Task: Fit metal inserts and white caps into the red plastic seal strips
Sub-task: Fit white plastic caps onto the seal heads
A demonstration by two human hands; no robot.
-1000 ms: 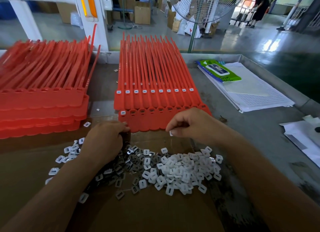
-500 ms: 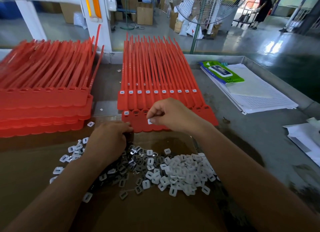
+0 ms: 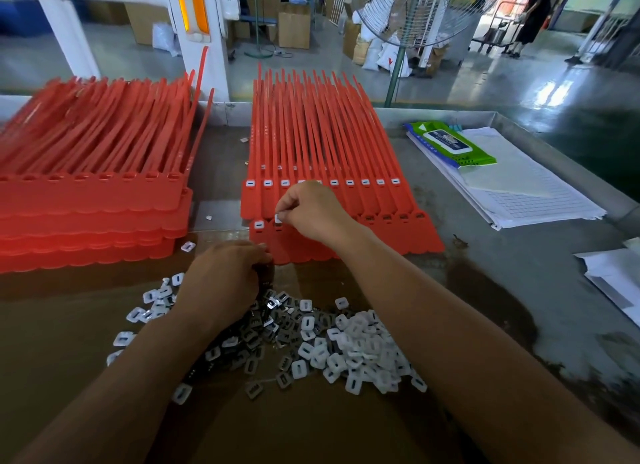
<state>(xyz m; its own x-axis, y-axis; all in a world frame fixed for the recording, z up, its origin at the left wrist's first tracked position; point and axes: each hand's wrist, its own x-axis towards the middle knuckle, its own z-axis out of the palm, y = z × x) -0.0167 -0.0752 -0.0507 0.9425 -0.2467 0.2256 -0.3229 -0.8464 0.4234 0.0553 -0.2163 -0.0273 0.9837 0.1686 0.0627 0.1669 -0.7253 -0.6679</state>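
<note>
With one fitted cap [image 3: 259, 225] alongside, right hand [image 3: 313, 214] fingers [image 3: 286, 205] pinch one white cap [image 3: 278, 218]; left hand [image 3: 221, 276] fingers' hold unclear.

A: What colour was the middle stack of seal strips [image 3: 311, 145]?
B: Bright red, and so was the second stack [image 3: 86, 200] to its left.
A: And the small parts just in front of it?
B: White caps [image 3: 363, 353], each with a dark slot, mixed with dull grey metal inserts [image 3: 256, 328] on brown cardboard [image 3: 277, 429].
A: To its right?
B: Grey worktop [image 3: 485, 256], a green-and-blue packet [image 3: 450, 145], and white paper [image 3: 540, 200] ruled in a fine grid.
A: Behind it?
B: A white pillar [image 3: 221, 31] with an orange stripe.
</note>
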